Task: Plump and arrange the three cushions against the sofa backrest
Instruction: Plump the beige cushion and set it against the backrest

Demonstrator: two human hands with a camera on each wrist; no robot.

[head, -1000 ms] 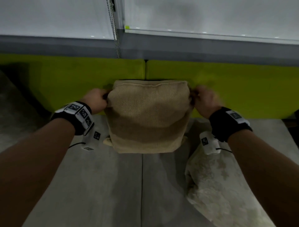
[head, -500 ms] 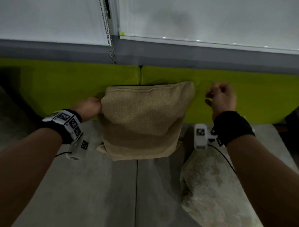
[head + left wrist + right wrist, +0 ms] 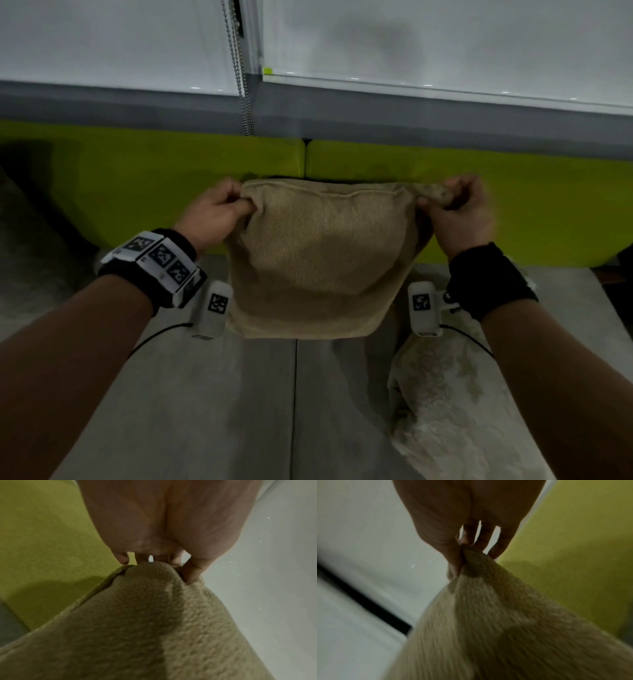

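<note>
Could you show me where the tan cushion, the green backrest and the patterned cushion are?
tan cushion [image 3: 318,260], head view, middle of its front face.
green backrest [image 3: 144,185], head view, bare left panel.
patterned cushion [image 3: 445,404], head view, its upper face, lower right.

Cushion [image 3: 322,260] mid-frame before backrest [image 3: 144,192], left hand [image 3: 215,214] and right hand [image 3: 460,212] at its upper corners; second cushion [image 3: 448,404] lower right on seat [image 3: 239,404].

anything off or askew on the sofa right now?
Yes. A pale patterned cushion lies flat on the seat, not propped against the green backrest. The tan cushion is held up by its top corners in the left hand and right hand.
</note>
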